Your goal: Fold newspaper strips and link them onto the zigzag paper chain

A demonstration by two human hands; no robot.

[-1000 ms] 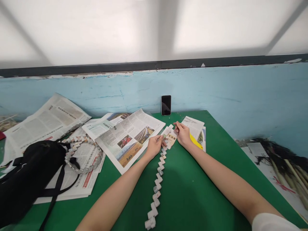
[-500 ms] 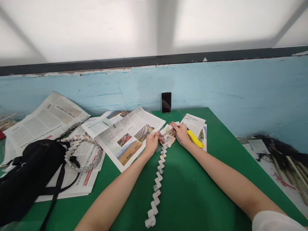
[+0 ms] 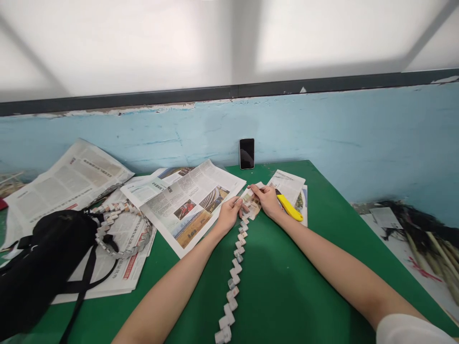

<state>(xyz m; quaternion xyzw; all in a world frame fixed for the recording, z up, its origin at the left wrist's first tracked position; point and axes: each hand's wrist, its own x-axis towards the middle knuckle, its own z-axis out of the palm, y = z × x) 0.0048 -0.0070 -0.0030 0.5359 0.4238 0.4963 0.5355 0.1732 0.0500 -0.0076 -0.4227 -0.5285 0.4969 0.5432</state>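
Note:
A zigzag chain of folded paper links (image 3: 234,279) runs up the green table towards my hands. My left hand (image 3: 230,214) is closed at the chain's far end, thumb and fingers pinching it. Close beside it, my right hand (image 3: 268,200) is closed, its fingertips on a whitish paper strip at that same end; where strip and chain meet is partly hidden by my fingers. Printed paper pieces (image 3: 255,210) lie beneath, between both hands. A yellow utility knife (image 3: 289,208) rests just right of my right hand, on cut newspaper (image 3: 287,184).
Newspaper sheets (image 3: 193,205) spread left of my hands. A coiled paper chain (image 3: 124,251) lies beside a black bag (image 3: 53,258) at the left. A phone (image 3: 246,154) leans upright against the blue wall (image 3: 340,129). The green table's (image 3: 333,229) right edge slants past sticks (image 3: 423,253).
My right hand has moved slightly left, towards my left hand, and the strip at its fingertips shows less. More of the knife's front end shows. The left hand keeps its place on the chain.

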